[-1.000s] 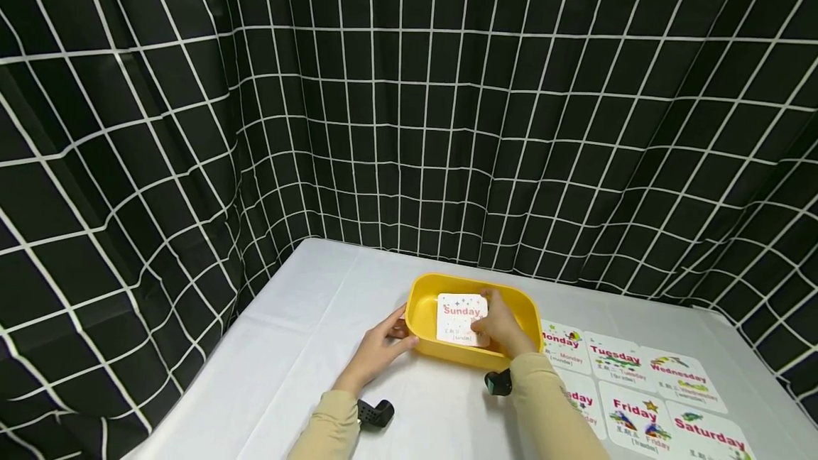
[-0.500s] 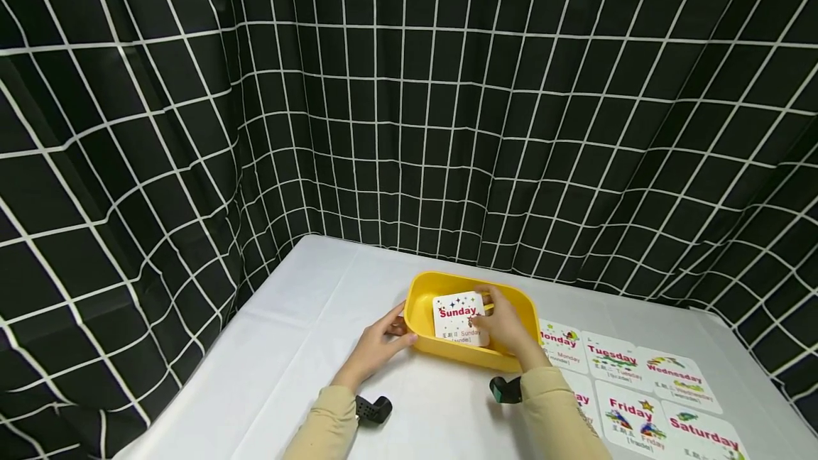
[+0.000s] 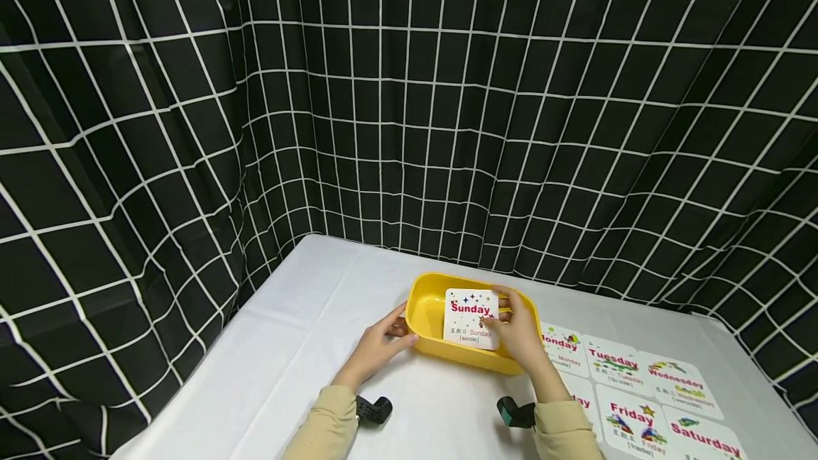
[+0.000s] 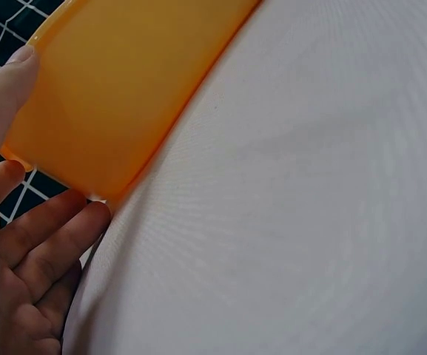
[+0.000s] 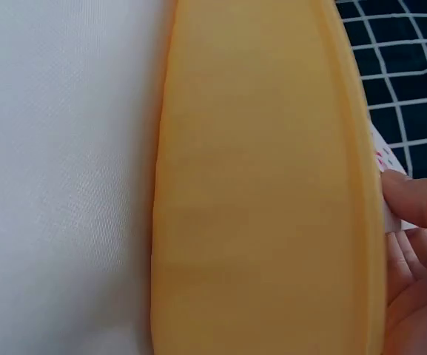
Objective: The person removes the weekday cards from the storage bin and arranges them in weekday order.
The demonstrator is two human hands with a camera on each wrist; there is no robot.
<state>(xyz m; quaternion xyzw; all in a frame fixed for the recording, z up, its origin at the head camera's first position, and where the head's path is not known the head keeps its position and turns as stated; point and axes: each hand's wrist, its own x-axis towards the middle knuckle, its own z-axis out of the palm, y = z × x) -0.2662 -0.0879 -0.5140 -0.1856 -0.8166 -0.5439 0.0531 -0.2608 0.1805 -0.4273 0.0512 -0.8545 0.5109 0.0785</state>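
Note:
My right hand (image 3: 519,332) pinches a white word card (image 3: 465,311) printed "Sunday", thumb on its face, and holds it up in a yellow plastic box (image 3: 456,353). In the right wrist view the thumb (image 5: 420,200) presses the card (image 5: 388,213) just past the box's rim, which hides most of it. At the box's left end, my left hand (image 3: 377,348) holds the corner. In the left wrist view its thumb (image 4: 22,66) lies on the box's rim, while other fingertips touch or come close to the outer wall (image 4: 124,89); contact is hard to tell.
Several day cards lie in two rows on the white table (image 3: 441,417) right of the box: Monday (image 3: 562,350), Tuesday (image 3: 613,360), Wednesday (image 3: 680,382), a partly covered one (image 3: 581,403), Friday (image 3: 633,421) and Saturday (image 3: 706,435). A black gridded curtain (image 3: 409,126) hangs behind.
The right hand has drawn the Sunday card up and slightly right inside the box, and its face now shows more plainly. The left hand stays at the box's left end.

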